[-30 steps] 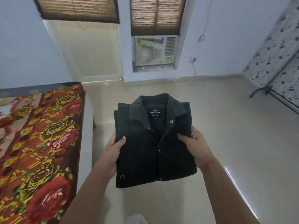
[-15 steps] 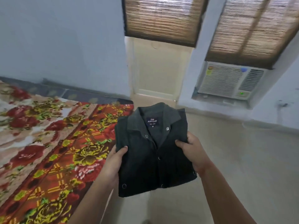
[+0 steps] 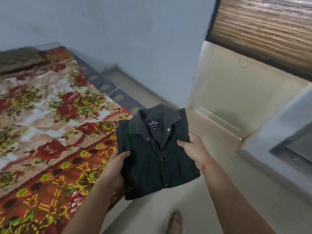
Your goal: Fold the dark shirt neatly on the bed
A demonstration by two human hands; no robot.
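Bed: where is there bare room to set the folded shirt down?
The floral bedspread is bare from the wall-side edge to the near border beside the left hand; nothing lies on it there. Its far left end looks rumpled and blurred. The shirt, held by both hands, right hand, hangs over the bed's edge and the floor.

Wide flowered red-and-yellow bedspread [image 3: 50, 132] lying bare to the left, open for setting down. Pale tiled floor [image 3: 219, 149] free to the right. Blue-grey wall [image 3: 118, 39] closing the far side, bare foot [image 3: 175, 222] below.

Home bedroom: floral-covered bed [image 3: 50, 132]
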